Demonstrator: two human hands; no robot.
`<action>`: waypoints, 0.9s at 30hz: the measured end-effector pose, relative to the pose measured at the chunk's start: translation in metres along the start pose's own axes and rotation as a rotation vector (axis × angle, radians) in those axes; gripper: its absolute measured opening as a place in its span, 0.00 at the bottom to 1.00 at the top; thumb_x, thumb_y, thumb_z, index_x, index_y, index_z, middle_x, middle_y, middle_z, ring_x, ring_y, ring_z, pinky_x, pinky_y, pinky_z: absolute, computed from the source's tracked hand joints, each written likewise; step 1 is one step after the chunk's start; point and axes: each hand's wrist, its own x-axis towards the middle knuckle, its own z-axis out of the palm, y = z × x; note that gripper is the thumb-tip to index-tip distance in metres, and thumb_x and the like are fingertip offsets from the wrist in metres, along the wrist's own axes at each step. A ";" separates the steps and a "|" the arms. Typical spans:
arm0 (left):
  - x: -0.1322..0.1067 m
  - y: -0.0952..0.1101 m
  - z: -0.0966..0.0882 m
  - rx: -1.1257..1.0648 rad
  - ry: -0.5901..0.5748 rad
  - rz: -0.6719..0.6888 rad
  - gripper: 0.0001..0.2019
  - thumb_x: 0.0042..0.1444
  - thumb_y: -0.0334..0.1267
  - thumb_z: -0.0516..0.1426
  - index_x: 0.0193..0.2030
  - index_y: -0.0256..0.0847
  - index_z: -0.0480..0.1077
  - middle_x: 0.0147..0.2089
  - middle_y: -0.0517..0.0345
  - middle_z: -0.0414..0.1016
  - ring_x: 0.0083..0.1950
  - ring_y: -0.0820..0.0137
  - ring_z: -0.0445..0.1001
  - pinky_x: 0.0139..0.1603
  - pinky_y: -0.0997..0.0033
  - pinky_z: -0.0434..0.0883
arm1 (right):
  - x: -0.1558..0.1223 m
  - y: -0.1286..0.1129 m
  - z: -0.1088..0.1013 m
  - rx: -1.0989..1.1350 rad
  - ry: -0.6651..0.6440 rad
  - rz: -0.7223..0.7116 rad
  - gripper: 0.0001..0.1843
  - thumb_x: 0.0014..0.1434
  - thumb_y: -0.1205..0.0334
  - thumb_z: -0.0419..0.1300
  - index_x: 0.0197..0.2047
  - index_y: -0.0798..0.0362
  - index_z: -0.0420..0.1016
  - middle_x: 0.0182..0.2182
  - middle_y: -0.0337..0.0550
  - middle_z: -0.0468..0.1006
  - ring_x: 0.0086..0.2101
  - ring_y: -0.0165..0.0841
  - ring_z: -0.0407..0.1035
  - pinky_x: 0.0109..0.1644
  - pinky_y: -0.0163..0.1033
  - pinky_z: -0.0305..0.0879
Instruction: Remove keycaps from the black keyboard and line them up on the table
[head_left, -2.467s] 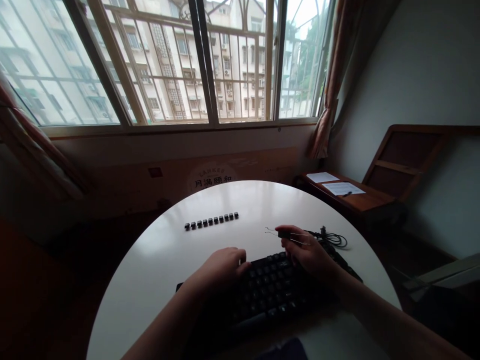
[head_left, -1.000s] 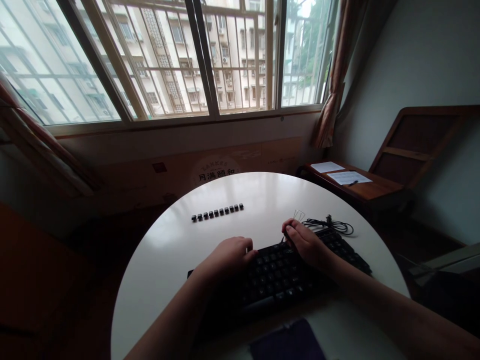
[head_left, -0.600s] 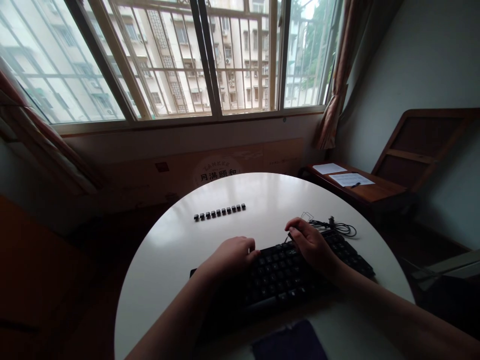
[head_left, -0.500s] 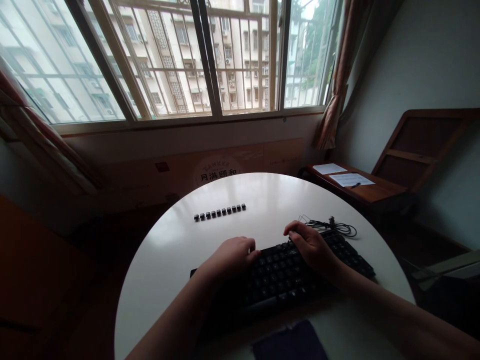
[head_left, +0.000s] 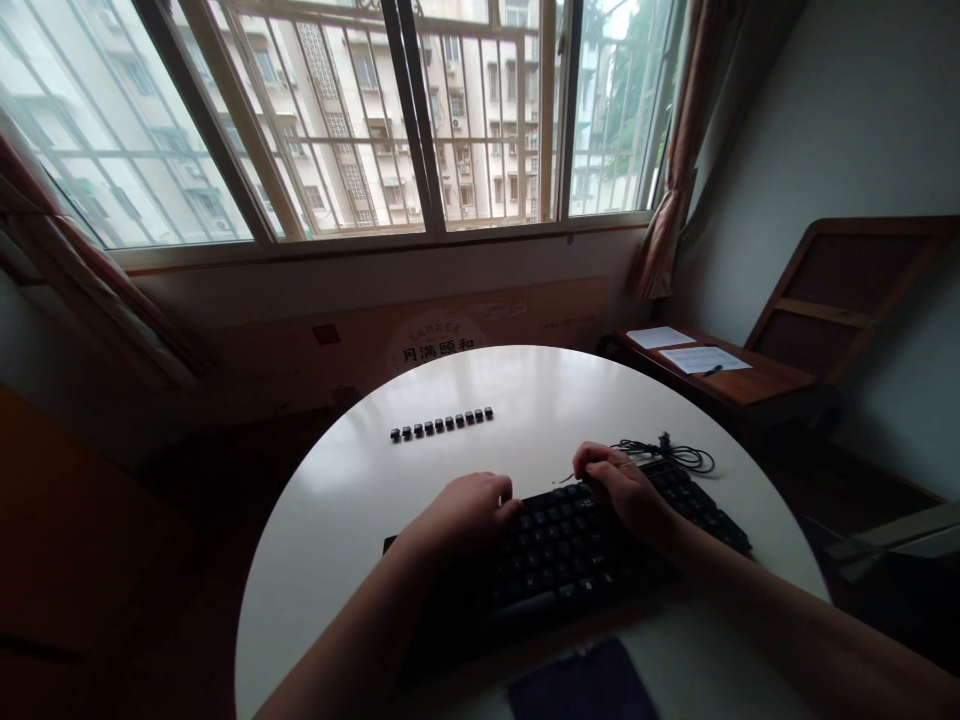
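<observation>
Beyond a purple cloth (head_left: 581, 685), a black keyboard (head_left: 551, 555) lies on the counter (head_left: 315, 520), the left hand (head_left: 469, 505) curled at its far edge, hold unclear, the right hand (head_left: 615, 485) closed around a wire tool (head_left: 566, 480), black keycaps (head_left: 439, 425) lined up behind.

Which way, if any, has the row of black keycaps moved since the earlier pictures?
No, neither way: the row of black keycaps holds its place against the far rim of the round white table; the view has shifted with the camera.
</observation>
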 end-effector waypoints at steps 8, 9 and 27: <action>-0.002 0.002 -0.003 -0.001 0.004 -0.005 0.16 0.63 0.49 0.49 0.37 0.42 0.72 0.39 0.53 0.76 0.39 0.63 0.73 0.36 0.67 0.67 | 0.000 -0.003 0.002 -0.009 0.005 0.006 0.08 0.53 0.59 0.51 0.25 0.53 0.62 0.17 0.32 0.54 0.20 0.26 0.49 0.22 0.33 0.42; -0.003 0.003 -0.004 -0.004 0.003 -0.009 0.16 0.63 0.49 0.49 0.37 0.42 0.72 0.40 0.53 0.76 0.39 0.63 0.73 0.36 0.67 0.67 | 0.000 -0.003 0.002 -0.009 0.020 -0.006 0.08 0.53 0.59 0.51 0.25 0.53 0.62 0.18 0.32 0.54 0.20 0.26 0.49 0.22 0.33 0.43; -0.006 0.003 -0.006 -0.057 0.006 -0.055 0.14 0.60 0.48 0.51 0.37 0.43 0.73 0.40 0.53 0.76 0.40 0.62 0.73 0.36 0.67 0.66 | 0.005 0.019 -0.001 -0.072 0.107 -0.169 0.20 0.67 0.49 0.51 0.28 0.53 0.62 0.22 0.33 0.56 0.23 0.27 0.50 0.25 0.33 0.50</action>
